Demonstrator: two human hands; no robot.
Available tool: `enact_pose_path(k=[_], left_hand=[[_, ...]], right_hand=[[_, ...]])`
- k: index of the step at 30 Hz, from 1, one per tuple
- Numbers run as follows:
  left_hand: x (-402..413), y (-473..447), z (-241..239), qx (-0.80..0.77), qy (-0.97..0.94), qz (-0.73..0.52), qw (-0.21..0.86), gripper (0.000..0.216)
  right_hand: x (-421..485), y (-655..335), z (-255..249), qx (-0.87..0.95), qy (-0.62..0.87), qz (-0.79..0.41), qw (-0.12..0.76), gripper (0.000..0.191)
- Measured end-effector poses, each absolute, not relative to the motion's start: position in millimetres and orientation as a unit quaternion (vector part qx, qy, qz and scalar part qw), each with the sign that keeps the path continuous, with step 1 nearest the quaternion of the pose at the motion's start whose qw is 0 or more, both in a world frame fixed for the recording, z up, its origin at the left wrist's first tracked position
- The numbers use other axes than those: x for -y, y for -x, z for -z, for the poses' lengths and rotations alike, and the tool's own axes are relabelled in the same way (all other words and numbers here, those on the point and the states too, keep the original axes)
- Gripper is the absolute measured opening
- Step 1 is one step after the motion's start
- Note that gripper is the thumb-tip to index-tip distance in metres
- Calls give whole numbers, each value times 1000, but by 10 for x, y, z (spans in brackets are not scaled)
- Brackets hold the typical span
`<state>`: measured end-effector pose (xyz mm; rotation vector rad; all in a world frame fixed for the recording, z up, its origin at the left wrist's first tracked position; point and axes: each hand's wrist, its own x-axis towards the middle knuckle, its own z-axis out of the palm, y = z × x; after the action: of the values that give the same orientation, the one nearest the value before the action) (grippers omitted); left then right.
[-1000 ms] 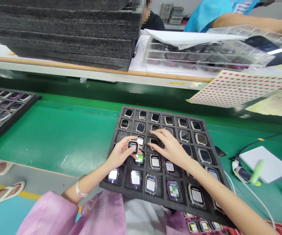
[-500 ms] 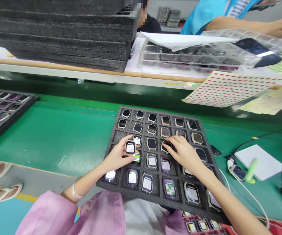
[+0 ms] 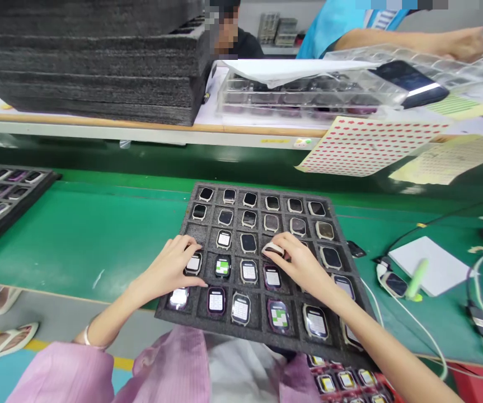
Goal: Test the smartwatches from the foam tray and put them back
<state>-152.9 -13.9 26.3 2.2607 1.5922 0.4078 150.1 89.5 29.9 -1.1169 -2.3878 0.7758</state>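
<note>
A black foam tray (image 3: 262,331) of square slots lies in front of me, filled with smartwatch heads, some with lit screens. My left hand (image 3: 169,266) is over its left edge, thumb and fingers apart. Between them a lit watch (image 3: 193,263) sits in its slot. My right hand (image 3: 294,254) pinches a pale-framed watch (image 3: 273,249), tilted up over a slot in the middle row. Beside my left hand, one watch (image 3: 223,266) shows a green and white pattern. Part of the tray's right side is hidden by my right forearm.
Another filled watch tray (image 3: 4,193) lies at the left of the green table. Right are cables, a white pad (image 3: 434,266) and a green marker (image 3: 417,278). On the shelf stand stacked foam trays (image 3: 90,73) and clear plastic trays (image 3: 300,98); a co-worker's arm (image 3: 413,43) reaches behind.
My left hand has set the lit watch into a left-edge slot and opened. My right hand has lifted a dark watch and tilted it. The view has shifted slightly.
</note>
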Motion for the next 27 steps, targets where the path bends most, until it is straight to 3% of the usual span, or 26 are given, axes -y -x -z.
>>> enact_pose_path(k=[5,10,14,19,27], left_hand=[[-234,1040,-381,-499,-843,-144,139,34],[-641,478,-242,-527,-828,-120,147,22],[-742,305,-106,-559,-792,-164,181,13],[-801,388,-43,-552,-735,-260,297,12],[-804,379,-133,-456,-545,-426,560,37]], right_hand=[[-881,-1487,-508,697,424,-507,278,27],[-878,-1544,-651,593,448,-565,358,40],[-844,-1656,-675,524,408,-661,350,48],[-900,-1694,-650,480,331,-732,351,46],[-1058,-1636,-643,518,288,-724,353,38]])
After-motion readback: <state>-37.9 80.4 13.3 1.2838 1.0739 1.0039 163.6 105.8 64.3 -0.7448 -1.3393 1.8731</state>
